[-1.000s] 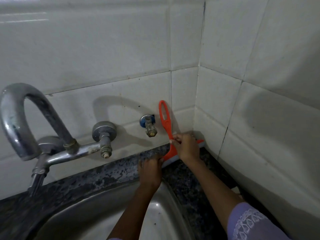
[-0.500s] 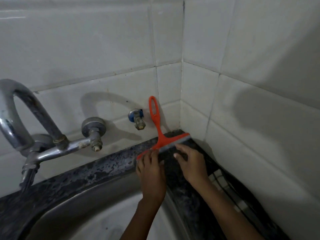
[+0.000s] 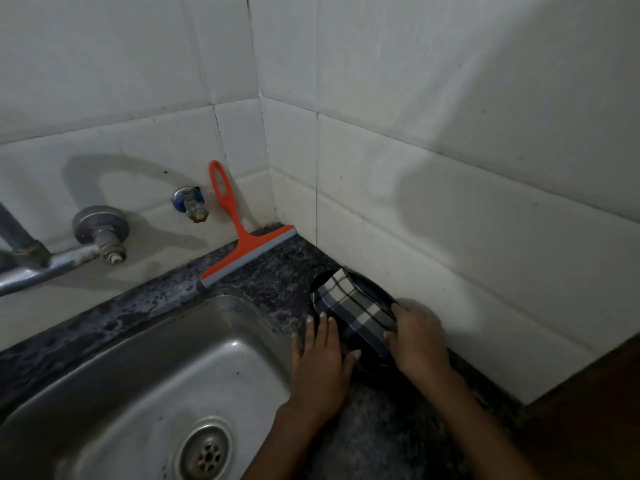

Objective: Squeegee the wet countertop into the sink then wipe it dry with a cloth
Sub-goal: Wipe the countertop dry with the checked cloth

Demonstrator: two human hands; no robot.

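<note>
White tiled walls [image 3: 433, 140] meeting in a corner, filling the upper part of the view. Below them, a stainless steel sink [image 3: 114, 386] at lower left, drain [image 3: 207, 451] near the bottom edge. Dark speckled countertop [image 3: 277, 275] running as a narrow strip between sink rim and wall, then turning at the corner and running down the right side; patchy and glistening along the back strip.

On the left, part of a metal faucet [image 3: 52, 261] fixed to the back wall, round flange and threaded end visible. Further right on the same wall, a small valve [image 3: 190, 202] with a blue collar.

Orange squeegee [image 3: 247, 252] standing in the corner, blade edge down on the countertop, looped handle leaning up against the back wall, just right of the valve. No hand on it.

Checked cloth [image 3: 349, 310], dark with pale stripes, bunched on the countertop close against the right-hand wall, well apart from the squeegee. Something dark and rounded behind it, too dim to identify.

Right hand [image 3: 419, 337] on the near right edge of the cloth, fingers curled down onto the fabric, gripping it. Left hand [image 3: 320, 362] flat on the countertop at the sink's corner, fingers straight and spread, thumb tip touching the cloth's near left edge, holding nothing. Both forearms entering from the bottom edge.
</note>
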